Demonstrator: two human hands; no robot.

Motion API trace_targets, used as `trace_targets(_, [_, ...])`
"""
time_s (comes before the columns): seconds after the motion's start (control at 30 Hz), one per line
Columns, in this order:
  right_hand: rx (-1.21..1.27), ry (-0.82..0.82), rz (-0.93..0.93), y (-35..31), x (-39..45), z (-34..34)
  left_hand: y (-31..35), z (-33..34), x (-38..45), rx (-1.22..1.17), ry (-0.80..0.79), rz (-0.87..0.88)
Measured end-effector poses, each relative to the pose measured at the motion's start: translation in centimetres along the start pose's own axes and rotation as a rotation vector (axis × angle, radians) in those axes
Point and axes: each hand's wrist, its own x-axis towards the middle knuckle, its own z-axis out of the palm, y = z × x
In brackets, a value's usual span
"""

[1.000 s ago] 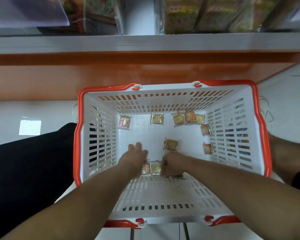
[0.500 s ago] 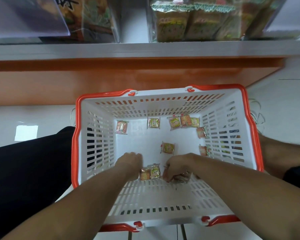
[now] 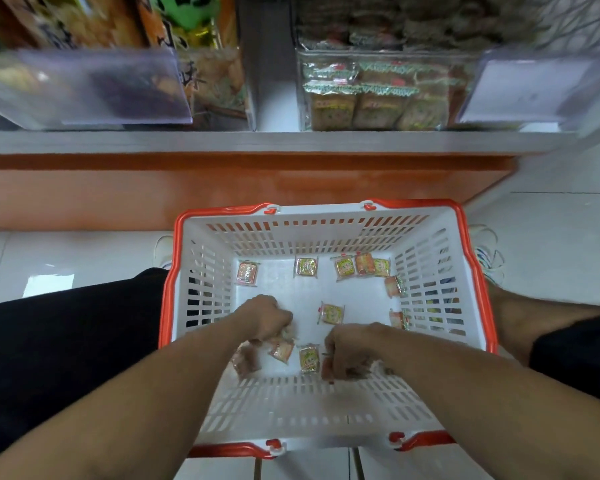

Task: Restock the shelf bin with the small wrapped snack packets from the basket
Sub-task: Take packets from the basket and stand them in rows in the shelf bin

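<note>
A white basket with an orange rim sits on the floor below the shelf. Several small wrapped snack packets lie on its bottom: one at the far left, a row along the far wall, one in the middle. My left hand is down in the basket, fingers curled around packets, with two blurred packets just below it. My right hand is fisted over packets near the front wall, beside a green packet. The clear shelf bin above holds similar packets.
A second clear bin with larger snack bags stands at the left of the grey shelf. Clear label holders jut out from the shelf front. An orange base panel runs behind the basket. My dark trouser leg is at the left.
The camera has tilted up, showing more of the shelf. My left hand has closed and lifted slightly, and packets beneath it have shifted. My right hand stays fisted near the front wall.
</note>
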Motion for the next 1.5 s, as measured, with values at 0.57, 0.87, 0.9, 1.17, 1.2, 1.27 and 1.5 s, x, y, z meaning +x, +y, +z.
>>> trace_targets(0.57, [0.658,0.561,-0.846,-5.5,-36.8,-12.1,16.1,-15.7,-24.0,-0.742,0.060,0.794])
trace_targets(0.87, [1.343,0.322,-0.959,-6.6,-35.0,-14.3,18.3,-16.6,-24.9,-0.661,0.576,0.869])
trace_targets(0.9, [1.359,0.374,-0.945,-6.5,-34.7,-14.6,18.6,-16.8,-24.9,-0.638,0.595,0.873])
trace_targets(1.17, [0.754,1.426,-0.946,-6.5,-32.8,-13.8,19.3,-16.9,-24.4,-0.899,0.336,0.746])
trace_targets(1.2, [0.581,1.525,-0.925,-6.7,-32.7,-13.6,19.3,-16.8,-24.4,-0.932,0.313,0.730])
trace_targets(1.27, [0.299,1.668,-0.880,-7.1,-32.3,-13.2,18.9,-16.6,-24.6,-0.883,0.244,0.726])
trace_targets(1.5, [0.013,1.608,-0.856,-7.6,-32.1,-13.3,19.5,-16.6,-24.3,-0.709,0.140,0.825])
